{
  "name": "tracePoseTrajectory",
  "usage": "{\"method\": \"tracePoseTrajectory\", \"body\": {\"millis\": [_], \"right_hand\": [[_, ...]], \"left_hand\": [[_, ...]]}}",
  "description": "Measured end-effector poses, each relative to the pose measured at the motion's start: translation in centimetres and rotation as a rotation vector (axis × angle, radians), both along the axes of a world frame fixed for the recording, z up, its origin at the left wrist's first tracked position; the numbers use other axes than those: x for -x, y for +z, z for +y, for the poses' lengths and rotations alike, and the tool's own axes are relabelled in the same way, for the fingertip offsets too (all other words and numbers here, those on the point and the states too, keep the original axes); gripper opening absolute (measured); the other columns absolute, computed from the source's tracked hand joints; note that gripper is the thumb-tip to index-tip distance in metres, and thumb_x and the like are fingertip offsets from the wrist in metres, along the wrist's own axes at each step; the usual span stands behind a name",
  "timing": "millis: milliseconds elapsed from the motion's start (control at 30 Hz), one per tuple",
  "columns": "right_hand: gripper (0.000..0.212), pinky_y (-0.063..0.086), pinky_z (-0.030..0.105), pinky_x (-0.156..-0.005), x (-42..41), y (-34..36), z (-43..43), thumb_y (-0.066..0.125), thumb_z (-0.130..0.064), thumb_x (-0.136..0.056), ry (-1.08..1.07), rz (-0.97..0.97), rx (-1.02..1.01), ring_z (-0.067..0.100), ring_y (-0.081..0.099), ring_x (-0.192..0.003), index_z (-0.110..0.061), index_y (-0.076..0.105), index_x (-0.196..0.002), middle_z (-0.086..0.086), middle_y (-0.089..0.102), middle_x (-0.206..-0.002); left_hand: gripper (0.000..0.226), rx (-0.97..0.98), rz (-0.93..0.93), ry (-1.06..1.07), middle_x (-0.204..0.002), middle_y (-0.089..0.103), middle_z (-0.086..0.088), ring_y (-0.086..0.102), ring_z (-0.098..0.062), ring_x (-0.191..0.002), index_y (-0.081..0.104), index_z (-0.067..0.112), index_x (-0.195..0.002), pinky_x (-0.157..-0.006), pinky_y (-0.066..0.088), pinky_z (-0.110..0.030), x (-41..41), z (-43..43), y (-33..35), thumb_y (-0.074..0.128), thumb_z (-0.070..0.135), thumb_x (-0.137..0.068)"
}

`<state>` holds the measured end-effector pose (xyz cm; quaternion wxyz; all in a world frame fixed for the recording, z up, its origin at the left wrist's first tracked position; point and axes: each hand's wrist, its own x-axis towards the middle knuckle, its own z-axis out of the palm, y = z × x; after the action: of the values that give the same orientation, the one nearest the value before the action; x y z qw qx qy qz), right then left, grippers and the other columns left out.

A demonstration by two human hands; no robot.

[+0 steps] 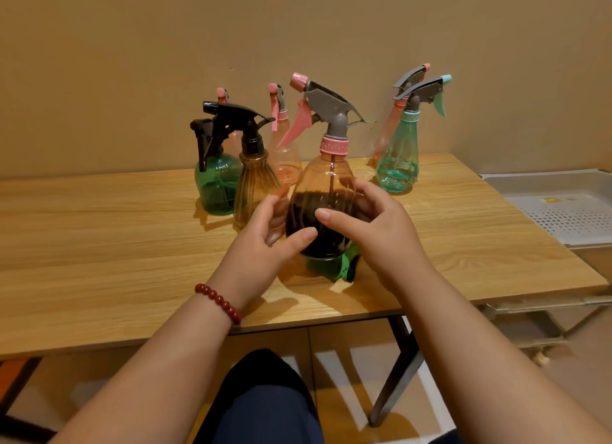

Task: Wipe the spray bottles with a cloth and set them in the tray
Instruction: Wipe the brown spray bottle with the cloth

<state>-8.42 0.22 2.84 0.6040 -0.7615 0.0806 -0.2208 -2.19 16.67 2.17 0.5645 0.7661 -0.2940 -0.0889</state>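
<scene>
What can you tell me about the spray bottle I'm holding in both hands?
The held bottle is clear orange-tinted plastic with a rounded body, a pink collar, a grey spray head and a pink trigger and nozzle pointing left. It is upright near the front of the wooden table. The left hand and right hand grip its body, thumbs in front. A dark cloth with a green edge shows through and beneath it.

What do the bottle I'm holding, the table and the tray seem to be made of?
Bottle: glossy see-through orange plastic; the dark cloth shows through it. Table: matte wood-grain top, maybe laminate. Tray: likely white plastic, with a perforated floor.
</scene>
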Motion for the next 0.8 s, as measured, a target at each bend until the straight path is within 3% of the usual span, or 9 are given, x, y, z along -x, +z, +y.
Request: {"method": "tracePoseTrajectory", "body": {"millis": [67,167,267,333,433,500,600,700,800], "right_hand": [[0.073,0.055,0.036,-0.092,0.2,0.0,0.5,0.084,-0.046,-0.06,0.051,0.008,-0.022,0.006,0.064,-0.106,-0.026,0.059,-0.126,-0.008,0.069,-0.112],[0.067,0.053,0.037,-0.094,0.1,-0.5,1.8,0.083,-0.042,-0.063,0.119,0.019,-0.035,0.006,0.064,-0.108,-0.027,0.06,-0.125,-0.009,0.07,-0.113],[0.068,0.051,0.032,-0.096,-0.1,-1.0,2.9,0.076,-0.051,-0.066,0.147,0.045,0.023,0.001,0.059,-0.113,-0.037,0.056,-0.129,-0.015,0.065,-0.12],[0.055,0.049,0.023,-0.095,-0.1,-1.0,3.3,0.068,-0.051,-0.077,0.183,0.049,0.072,-0.006,0.056,-0.112,-0.042,0.053,-0.129,-0.019,0.062,-0.122],[0.066,0.037,0.002,-0.091,0.3,-0.9,3.1,0.047,-0.059,-0.078,0.078,0.012,0.13,-0.015,0.047,-0.114,-0.03,0.049,-0.138,-0.023,0.051,-0.13],[0.059,0.036,0.013,-0.1,0.2,-1.7,2.6,0.043,-0.058,-0.087,-0.089,0.036,0.314,-0.002,0.045,-0.125,-0.028,0.05,-0.138,-0.016,0.052,-0.134],[0.051,0.025,0.037,-0.114,-0.1,-3.4,2.3,0.042,-0.052,-0.096,-0.183,0.31,0.762,0.016,0.03,-0.141,-0.03,0.045,-0.142,-0.006,0.041,-0.149],[0.054,0.021,0.04,-0.114,-0.2,-4.4,2.4,0.043,-0.055,-0.095,-0.167,0.456,0.913,0.02,0.023,-0.143,-0.032,0.041,-0.143,-0.008,0.033,-0.154],[0.04,0.035,0.035,-0.103,-0.2,-4.3,2.4,0.052,-0.043,-0.095,-0.177,0.326,0.938,0.021,0.042,-0.124,-0.03,0.055,-0.133,-0.009,0.054,-0.136]], "left_hand": [[0.068,0.05,0.037,-0.043,-0.124,0.045,0.029,0.047,0.017,-0.114,0.024,0.049,-0.133,-0.092,0.045,-0.013,-0.1,0.6,0.2,0.065,0.054,-0.079],[0.062,0.029,0.005,-0.046,-0.115,0.043,0.035,0.045,0.028,-0.105,0.027,0.054,-0.122,-0.077,0.042,0.0,0.6,1.3,0.4,0.062,0.048,-0.071],[0.055,0.031,-0.038,0.006,-0.114,0.047,0.035,0.046,0.028,-0.101,0.034,0.056,-0.116,-0.077,0.044,-0.004,1.0,2.0,0.0,0.062,0.051,-0.069],[0.057,0.066,-0.028,0.025,-0.118,0.053,0.027,0.052,0.019,-0.105,0.037,0.052,-0.121,-0.079,0.048,-0.008,0.9,2.5,-0.4,0.062,0.051,-0.07],[0.059,0.089,-0.053,0.057,-0.12,0.053,0.024,0.051,0.02,-0.105,0.038,0.044,-0.127,-0.078,0.044,-0.002,0.9,2.9,-0.7,0.062,0.047,-0.073],[0.068,0.095,-0.063,0.091,-0.122,0.052,0.024,0.049,0.021,-0.106,0.037,0.037,-0.135,-0.078,0.042,0.0,0.8,3.0,-0.9,0.062,0.049,-0.073],[0.073,0.118,-0.053,0.132,-0.123,0.051,0.024,0.049,0.019,-0.108,0.038,0.032,-0.138,-0.081,0.042,0.0,0.6,3.1,-1.3,0.062,0.051,-0.072],[0.068,0.128,-0.053,0.16,-0.117,0.049,0.029,0.048,0.026,-0.102,0.037,0.038,-0.133,-0.079,0.041,0.002,0.6,3.0,-1.8,0.061,0.051,-0.071],[0.065,0.124,-0.046,0.172,-0.113,0.047,0.033,0.045,0.03,-0.097,0.036,0.041,-0.129,-0.075,0.04,0.004,0.5,2.9,-2.0,0.06,0.051,-0.07]]}}
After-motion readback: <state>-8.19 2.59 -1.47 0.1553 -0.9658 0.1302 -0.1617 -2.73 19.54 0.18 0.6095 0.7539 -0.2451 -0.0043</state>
